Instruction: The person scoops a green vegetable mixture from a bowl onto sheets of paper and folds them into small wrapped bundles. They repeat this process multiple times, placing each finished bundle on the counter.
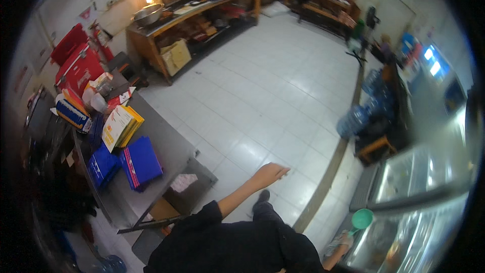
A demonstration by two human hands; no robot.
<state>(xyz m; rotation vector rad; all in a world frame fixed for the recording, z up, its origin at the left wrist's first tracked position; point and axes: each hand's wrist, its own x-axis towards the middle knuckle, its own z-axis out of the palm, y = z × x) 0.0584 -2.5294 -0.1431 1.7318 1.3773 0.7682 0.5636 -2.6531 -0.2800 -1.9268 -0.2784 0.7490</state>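
Observation:
My right hand (344,241), seemingly in a clear plastic glove, grips the handle of a green plastic dipper (362,218) low at the right. The dipper's round bowl is in front of a lit glass display case (401,231). In front of my body, my left hand (269,175) is held over the tiled floor, empty, its fingers loosely bent. To its left, a metal table (166,140) bears blue folded packages (142,163) and a stack of yellow-and-white cartons (122,127).
A red cooler box (81,68) with a raised lid stands beyond the table, near a fire extinguisher (102,41). Large blue water bottles (352,121) line the right side. A wooden counter (151,32) holding a steel bowl (148,15) runs along the back. White tiles (257,94) cover the floor.

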